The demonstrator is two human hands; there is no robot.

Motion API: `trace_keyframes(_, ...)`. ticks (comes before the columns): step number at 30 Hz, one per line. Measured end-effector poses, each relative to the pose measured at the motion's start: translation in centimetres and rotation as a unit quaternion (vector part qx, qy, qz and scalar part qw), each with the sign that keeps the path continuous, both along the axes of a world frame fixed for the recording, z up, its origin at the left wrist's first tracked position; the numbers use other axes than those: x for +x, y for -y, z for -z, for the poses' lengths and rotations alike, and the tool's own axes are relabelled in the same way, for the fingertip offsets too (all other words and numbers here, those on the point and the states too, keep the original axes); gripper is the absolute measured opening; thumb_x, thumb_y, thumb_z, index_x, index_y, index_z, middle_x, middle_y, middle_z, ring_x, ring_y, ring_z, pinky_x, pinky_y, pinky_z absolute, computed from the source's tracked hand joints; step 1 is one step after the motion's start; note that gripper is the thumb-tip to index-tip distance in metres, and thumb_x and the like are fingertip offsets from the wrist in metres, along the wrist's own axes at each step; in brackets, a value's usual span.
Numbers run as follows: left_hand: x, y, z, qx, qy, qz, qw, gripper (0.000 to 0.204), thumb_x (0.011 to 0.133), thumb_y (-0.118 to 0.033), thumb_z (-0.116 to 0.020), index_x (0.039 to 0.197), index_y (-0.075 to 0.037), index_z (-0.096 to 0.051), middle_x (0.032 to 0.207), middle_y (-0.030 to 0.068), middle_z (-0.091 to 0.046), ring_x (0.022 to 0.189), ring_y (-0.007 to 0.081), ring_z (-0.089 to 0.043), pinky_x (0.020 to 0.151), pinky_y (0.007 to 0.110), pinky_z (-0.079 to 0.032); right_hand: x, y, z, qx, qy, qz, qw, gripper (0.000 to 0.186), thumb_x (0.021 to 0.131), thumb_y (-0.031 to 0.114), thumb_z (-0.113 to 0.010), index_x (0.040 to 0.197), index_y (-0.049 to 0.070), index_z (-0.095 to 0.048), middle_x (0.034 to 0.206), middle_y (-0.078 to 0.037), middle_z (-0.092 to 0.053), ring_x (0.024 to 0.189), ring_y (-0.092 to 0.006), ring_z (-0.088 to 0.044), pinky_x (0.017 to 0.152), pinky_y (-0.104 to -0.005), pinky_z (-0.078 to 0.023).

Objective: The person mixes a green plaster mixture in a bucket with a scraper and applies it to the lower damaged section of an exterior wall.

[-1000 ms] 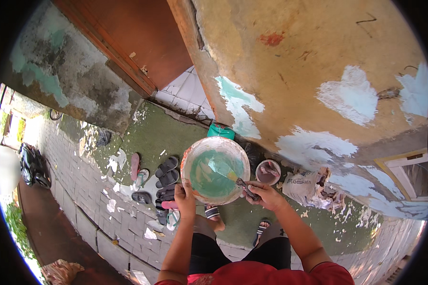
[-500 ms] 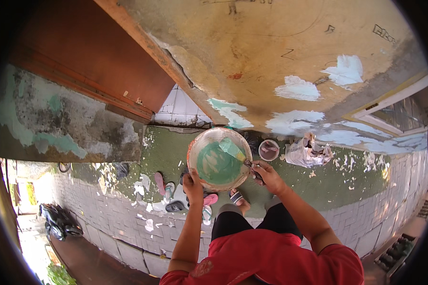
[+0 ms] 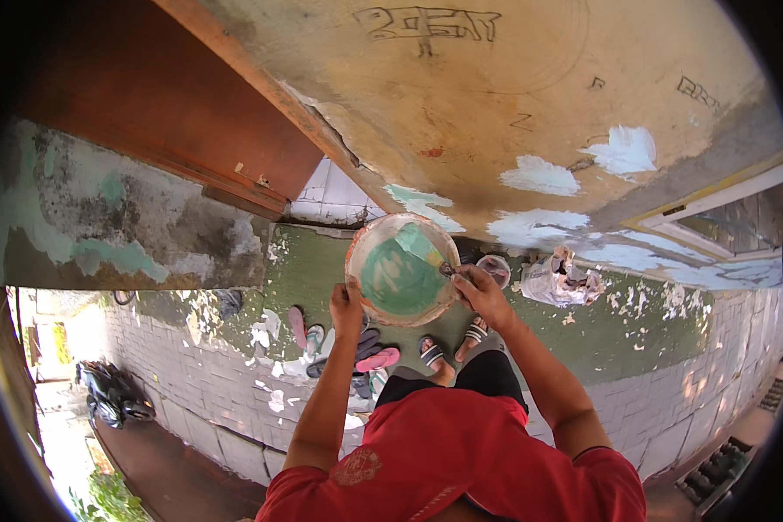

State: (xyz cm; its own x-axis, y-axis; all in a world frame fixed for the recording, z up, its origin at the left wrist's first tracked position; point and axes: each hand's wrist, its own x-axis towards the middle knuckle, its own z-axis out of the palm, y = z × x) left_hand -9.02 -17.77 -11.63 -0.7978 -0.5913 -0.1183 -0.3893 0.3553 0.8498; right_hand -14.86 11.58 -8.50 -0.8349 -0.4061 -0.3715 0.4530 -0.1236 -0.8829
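Note:
Both my arms reach forward over a round, pale basin (image 3: 376,229) with an orange-stained outer edge. Green paste (image 3: 398,287) coats its bottom in streaks. My left hand (image 3: 346,304) is closed on the basin's left rim. In my right hand (image 3: 485,296), by the right rim, is the handle of a scraper (image 3: 419,245); its wide blade lies over the paste, smeared with the same green. The fingers wrapped round the handle hide part of it.
Ahead rises a worn yellow wall (image 3: 461,113) with pale blue patches. On the green floor behind the basin stand a small bucket (image 3: 494,268) and a plastic bag (image 3: 561,278) of scraps. Sandals (image 3: 378,358) and paint flakes lie around my feet. A motorcycle (image 3: 113,396) is parked at left.
My body has shifted left and a second sandalled foot now shows. The basin has moved slightly forward, covering part of the small bucket's surroundings. Both hands keep their grips.

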Motion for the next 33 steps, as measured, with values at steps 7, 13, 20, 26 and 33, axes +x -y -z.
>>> trace_keyframes(7,1.2,-1.6,1.3,0.038,-0.023,-0.084,0.995,0.04,0.094,-0.032,-0.057,0.07,-0.001,-0.051,0.052,0.0039,-0.048,0.049,0.0103,-0.041,0.046,0.03,-0.035,-6.3,0.8,-3.7,-0.019,0.067,-0.022,0.997,0.025,0.092,0.021,-0.058,0.107,0.001,-0.056,0.071,0.001,-0.051,0.051,-0.0049,-0.041,0.044,-0.0208,-0.029)
trace_keyframes(13,6.7,-2.9,1.5,0.001,-0.065,-0.16,0.985,0.035,0.094,-0.028,-0.058,0.072,-0.003,-0.048,0.052,0.0028,-0.048,0.046,0.0076,-0.041,0.043,0.027,-0.032,-13.3,3.4,-4.5,-0.019,0.155,-0.055,0.986,0.014,0.086,0.017,-0.059,0.087,0.005,-0.053,0.068,-0.002,-0.051,0.047,-0.0071,-0.04,0.038,-0.0216,-0.024)
trace_keyframes(20,12.2,-4.5,0.8,0.045,-0.069,-0.251,0.965,0.033,0.097,-0.027,-0.055,0.073,-0.005,-0.046,0.055,0.0001,-0.049,0.046,0.0065,-0.045,0.042,0.024,-0.034,-19.6,7.3,-3.2,-0.085,0.249,-0.05,0.964,0.012,0.084,0.013,-0.06,0.084,0.003,-0.052,0.067,-0.004,-0.051,0.044,-0.0077,-0.038,0.036,-0.0213,-0.022)
trace_keyframes(26,14.3,-5.9,0.6,0.094,-0.032,-0.301,0.948,0.033,0.096,-0.029,-0.056,0.076,-0.003,-0.051,0.06,0.0001,-0.048,0.055,0.007,-0.042,0.049,0.026,-0.036,-22.1,10.4,-5.0,-0.129,0.294,-0.053,0.946,0.013,0.085,0.01,-0.052,0.089,-0.002,-0.048,0.064,-0.006,-0.048,0.044,-0.0095,-0.036,0.036,-0.023,-0.023)
trace_keyframes(33,16.4,-5.7,4.1,0.047,-0.028,-0.304,0.951,0.033,0.095,-0.027,-0.057,0.073,-0.003,-0.048,0.058,-0.0003,-0.046,0.053,0.0071,-0.04,0.048,0.026,-0.034,-22.8,11.8,-7.7,-0.174,0.371,-0.074,0.909,0.014,0.085,0.011,-0.049,0.079,0.0,-0.043,0.06,-0.003,-0.038,0.043,-0.0113,-0.033,0.037,-0.0241,-0.024)
